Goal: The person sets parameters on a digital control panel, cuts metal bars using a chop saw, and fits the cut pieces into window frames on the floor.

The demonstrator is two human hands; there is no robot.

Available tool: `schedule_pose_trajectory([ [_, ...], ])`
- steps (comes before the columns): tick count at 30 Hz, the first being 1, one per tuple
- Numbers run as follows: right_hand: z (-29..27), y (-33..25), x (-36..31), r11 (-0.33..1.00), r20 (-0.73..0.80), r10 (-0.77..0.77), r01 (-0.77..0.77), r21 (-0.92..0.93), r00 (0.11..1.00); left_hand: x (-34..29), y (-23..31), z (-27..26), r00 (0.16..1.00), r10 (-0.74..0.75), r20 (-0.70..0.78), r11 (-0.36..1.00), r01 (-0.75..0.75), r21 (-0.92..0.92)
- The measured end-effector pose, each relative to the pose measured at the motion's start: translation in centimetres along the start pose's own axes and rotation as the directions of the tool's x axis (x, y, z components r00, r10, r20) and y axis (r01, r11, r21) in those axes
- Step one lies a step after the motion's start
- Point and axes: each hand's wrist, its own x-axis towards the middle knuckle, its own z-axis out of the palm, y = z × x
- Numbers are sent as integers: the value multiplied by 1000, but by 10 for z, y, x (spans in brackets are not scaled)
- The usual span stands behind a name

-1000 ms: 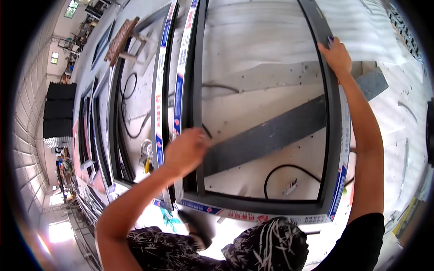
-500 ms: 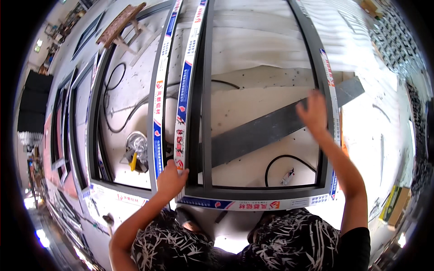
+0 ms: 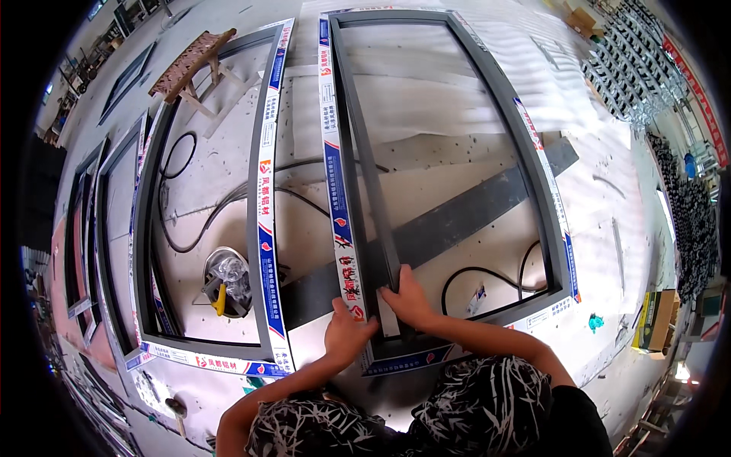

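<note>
In front of me a dark grey window frame (image 3: 509,314) lies flat, its outer edges covered with white and blue printed film. My left hand (image 3: 349,333) is closed around its filmed left side bar (image 3: 336,177), near the lower end. Close by, my right hand (image 3: 413,300) grips the narrower dark inner bar (image 3: 373,186) of the same frame, fingers wrapped over it. Between these two bars runs a thin gap. To the left lies a second filmed frame (image 3: 266,199), apart from the one I hold.
A dark flat board (image 3: 464,217) passes beneath the frames. Black cable (image 3: 205,217) curls across the floor, beside a round container (image 3: 242,263) holding clear plastic and a yellow-handled tool. A low wooden stool (image 3: 194,61) stands far left, a cardboard box (image 3: 664,324) at right.
My right hand has come from the frame's right side to the inner bar. The frame I hold now sits farther from the left frame and is angled. My view has shifted too.
</note>
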Motion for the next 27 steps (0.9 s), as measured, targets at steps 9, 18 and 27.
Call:
schedule_pose_trajectory([
  [9,-17,-13,0,977,-41,-78,68,-202,996,2,2,10,996,83,-13,997,-83,9],
  [18,-181,-11,-10,841,-296,-52,-119,-529,954,11,-9,-7,995,-2,-101,1000,0,-13],
  [27,-93,-5,-12,996,-22,85,-85,-4,996,5,-15,-14,996,-19,-87,1000,18,-17],
])
